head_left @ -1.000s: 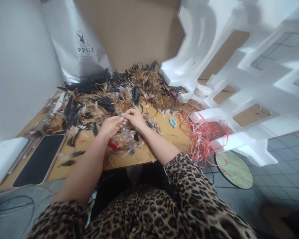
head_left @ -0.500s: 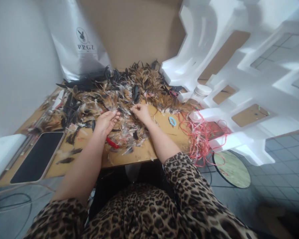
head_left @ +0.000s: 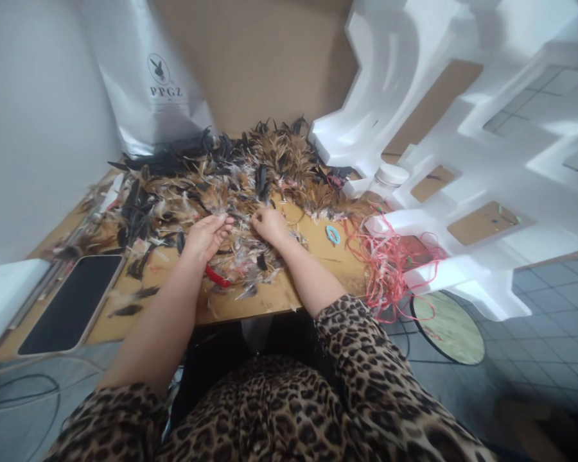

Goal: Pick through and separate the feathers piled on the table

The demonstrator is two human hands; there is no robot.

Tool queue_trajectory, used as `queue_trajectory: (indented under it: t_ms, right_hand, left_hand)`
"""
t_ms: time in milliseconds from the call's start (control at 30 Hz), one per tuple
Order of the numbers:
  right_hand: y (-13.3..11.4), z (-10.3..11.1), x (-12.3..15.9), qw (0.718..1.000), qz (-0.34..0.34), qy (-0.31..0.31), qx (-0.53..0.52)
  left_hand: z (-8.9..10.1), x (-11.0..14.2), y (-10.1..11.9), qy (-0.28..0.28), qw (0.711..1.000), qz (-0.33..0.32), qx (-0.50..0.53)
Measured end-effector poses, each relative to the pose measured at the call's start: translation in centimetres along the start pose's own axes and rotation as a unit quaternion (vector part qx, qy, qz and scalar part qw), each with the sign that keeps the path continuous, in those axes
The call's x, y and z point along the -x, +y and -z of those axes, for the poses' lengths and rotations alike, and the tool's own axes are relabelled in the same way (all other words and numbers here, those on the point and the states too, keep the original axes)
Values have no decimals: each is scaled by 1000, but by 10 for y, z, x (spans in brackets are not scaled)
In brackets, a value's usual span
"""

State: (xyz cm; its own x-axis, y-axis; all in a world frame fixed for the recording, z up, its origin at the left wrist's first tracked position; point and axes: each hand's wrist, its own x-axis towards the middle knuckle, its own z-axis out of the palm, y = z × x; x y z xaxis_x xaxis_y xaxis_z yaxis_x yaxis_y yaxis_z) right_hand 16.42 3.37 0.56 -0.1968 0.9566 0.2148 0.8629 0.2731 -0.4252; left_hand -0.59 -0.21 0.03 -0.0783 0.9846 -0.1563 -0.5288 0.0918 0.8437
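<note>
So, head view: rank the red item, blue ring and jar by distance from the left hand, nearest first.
From the left hand:
1. Red item: just below it, on the person's side.
2. Blue ring: off to the right, past the right hand.
3. Jar: farther right and back, beyond the ring.

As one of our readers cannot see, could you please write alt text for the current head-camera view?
A person's left hand and right hand, slightly apart, work among brown and black feathers spread across a tan table. A phone lies to the left; tangled pink strings and white moulded pieces are to the right.
</note>
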Motion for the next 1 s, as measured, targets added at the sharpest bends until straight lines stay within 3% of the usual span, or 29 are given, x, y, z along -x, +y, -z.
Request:
queue_trajectory:
  t_ms: [167, 367, 667, 733, 867, 1000]
  right_hand:
    - [1, -4, -4, 992, -3, 25, -120]
    - [-3, -8, -5, 925, -6, -32, -379]
    - [-14, -1, 3, 899, 12, -90, -428]
    - [-14, -1, 2, 870, -18, -104, -481]
    - [-9, -1, -1, 780, -70, -187, -594]
    - [-8, 4, 0, 728, -79, -291, -615]
  left_hand:
    - [2, -1, -2, -12, 1000, 3, 0]
    - [2, -2, -3, -10, 1000, 12, 26]
    - [-1, 0, 2, -18, 998, 1, 53]
    - [-1, 0, 3, -20, 998, 2, 62]
    - [-1, 3, 6, -49, 996, 5, 75]
    - [0, 5, 6, -73, 995, 8, 61]
